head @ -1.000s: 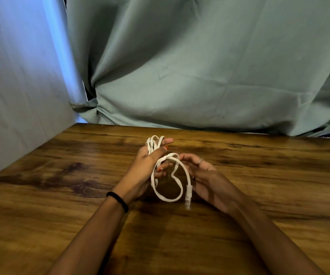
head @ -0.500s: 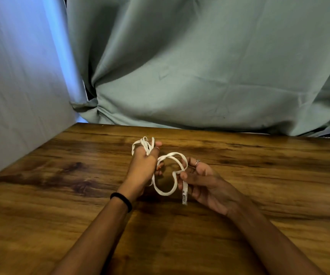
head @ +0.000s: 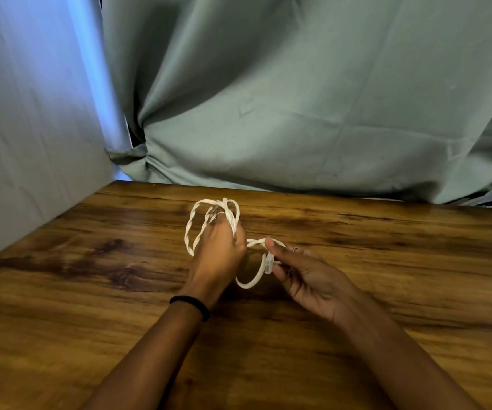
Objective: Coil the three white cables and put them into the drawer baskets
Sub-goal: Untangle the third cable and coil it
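White flat cable [head: 191,232], looks like a network lead w/ a clear plastic plug [head: 269,263] on the free end. Most of it is gathered in loose loops, some strands twisted round each other, bunched in the left hand [head: 220,250], held above the wooden table [head: 91,276] near its middle. Loops stick out past the knuckles toward the far edge and to the left. Left hand is closed in a fist around the bundle, back of hand up; black band [head: 191,304] on that wrist. One open loop hangs below and between both hands, down toward the tabletop. Right hand [head: 304,276] is just right of the left, palm partly up, thumb and fingertips pinching the cable end by the plug; ring [head: 295,249] on one finger. Behind the table: grey-green curtain [head: 298,99]; pale panel [head: 31,113] at left. No baskets or drawer in frame.
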